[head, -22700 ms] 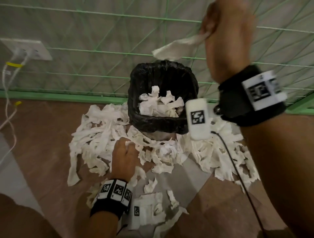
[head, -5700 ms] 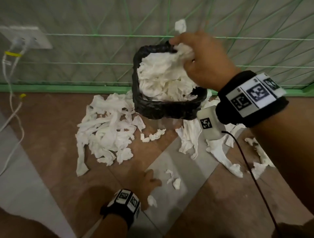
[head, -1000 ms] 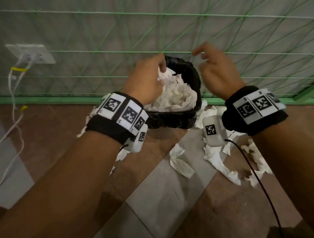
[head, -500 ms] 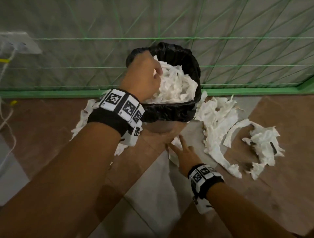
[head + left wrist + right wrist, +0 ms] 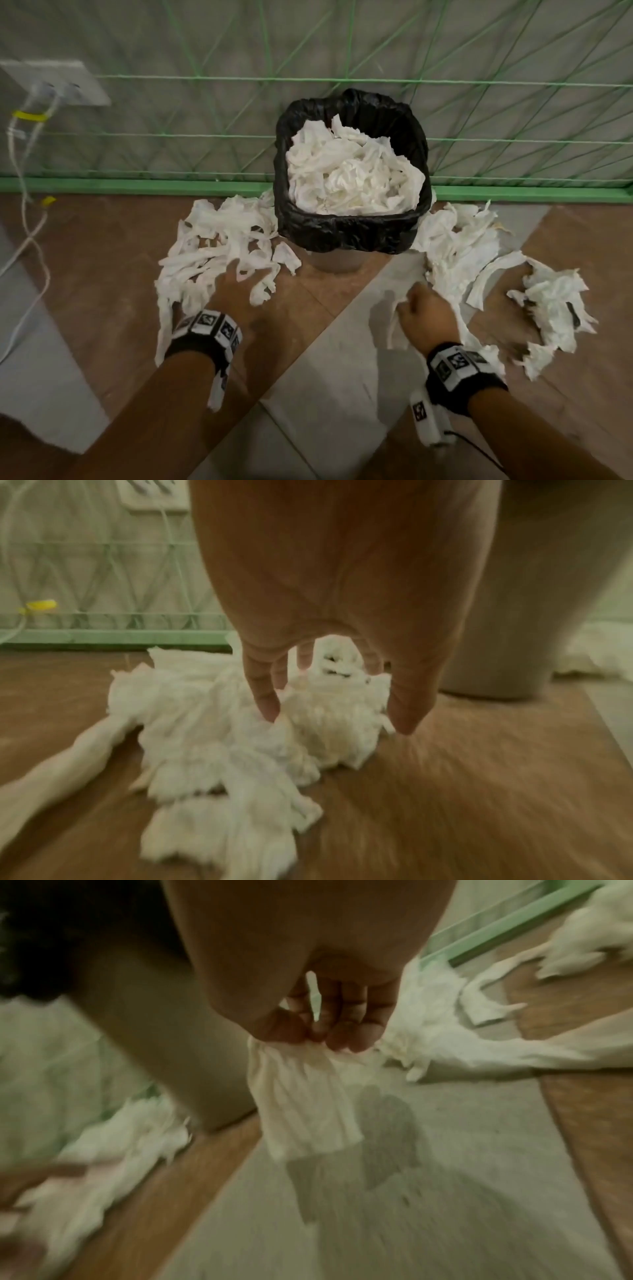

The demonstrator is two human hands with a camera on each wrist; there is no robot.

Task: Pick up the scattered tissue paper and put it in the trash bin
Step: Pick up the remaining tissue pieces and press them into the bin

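A trash bin (image 5: 346, 236) with a black liner stands against the green mesh fence, heaped with white tissue (image 5: 352, 174). A pile of torn tissue strips (image 5: 219, 240) lies on the floor left of the bin. My left hand (image 5: 236, 284) reaches into that pile with fingers spread and pointing down onto the tissue (image 5: 240, 723); it grips nothing. My right hand (image 5: 424, 315) pinches a tissue piece (image 5: 301, 1096) that hangs from its curled fingers just above the floor. More tissue (image 5: 459, 246) lies right of the bin, and a separate clump (image 5: 555, 308) lies farther right.
A green mesh fence (image 5: 205, 137) with a green base rail runs behind the bin. A wall socket (image 5: 54, 82) with white cables (image 5: 27, 205) hangs at the left. The floor is brown wood with a grey diagonal strip (image 5: 335, 377).
My left hand left the bin and dropped to the left tissue pile. My right hand has closed on a tissue piece on the grey strip and lifted it slightly.
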